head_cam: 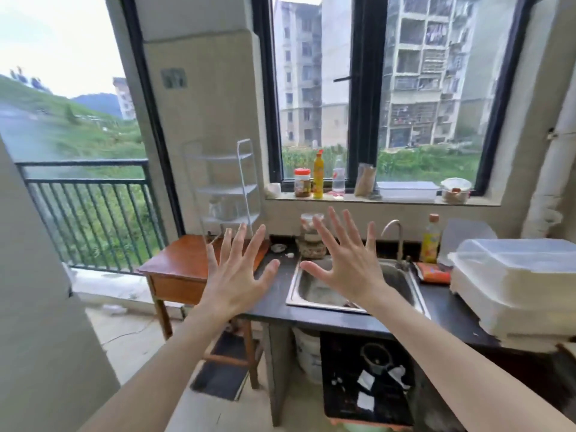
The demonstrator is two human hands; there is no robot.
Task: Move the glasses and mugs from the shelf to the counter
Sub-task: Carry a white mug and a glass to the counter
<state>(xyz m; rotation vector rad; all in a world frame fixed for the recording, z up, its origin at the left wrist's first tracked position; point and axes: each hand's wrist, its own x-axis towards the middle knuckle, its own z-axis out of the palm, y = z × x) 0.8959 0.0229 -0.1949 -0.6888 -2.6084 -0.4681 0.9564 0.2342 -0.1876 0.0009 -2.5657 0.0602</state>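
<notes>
Daylight from the big windows fell on a dark table (274,294) with a steel sink (314,294) at centre frame. Left of centre, a white wire shelf (229,188) stood on a small wooden table (184,263); blurred clear glasses (219,208) sat on its lowest tier, mugs not discernible. They were likely light, rigid, slippery and fragile, best gripped around the body. Both arms reached forward, left hand (235,275) and right hand (347,263) palms out, fingers (338,226) spread wide, holding nothing.
</notes>
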